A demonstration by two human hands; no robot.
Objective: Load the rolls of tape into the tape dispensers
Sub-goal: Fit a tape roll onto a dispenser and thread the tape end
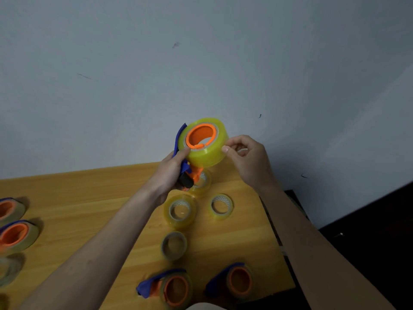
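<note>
A pale grey-blue wall [201, 63] with a few dark scuffs fills the upper part of the view, and below it a wooden counter [89, 198] runs to a dark floor [368, 231] on the right.

The left hand [172, 173] is raised above the counter, its grip clenched round the handle of a blue and orange tape dispenser [187, 173], with the thumb reaching up to the side of the roll. A yellow roll of tape [207, 153] sits on the dispenser's orange hub [201, 136], its open face turned toward the camera. The right hand [248, 162] is at the roll's right edge, thumb and forefinger pinched together against the rim; whether they hold a loose end of tape I cannot tell.

Directly beneath the held dispenser, partly hidden by it, a clear roll [203, 182] lies on the counter. Just nearer stand two more loose rolls side by side, one on the left [180, 210] and one on the right [221, 206], lying flat with their cores up. Nearer again is a duller, greyish roll [173, 245].

Along the near edge, two loaded dispensers lie on their sides, one left [169, 289] and one right [234, 280], each with a blue body and an orange hub inside a roll. At the far left edge two more loaded dispensers [13, 236] are partly cut off by the frame, with another roll [7, 271] blurred below them.
</note>
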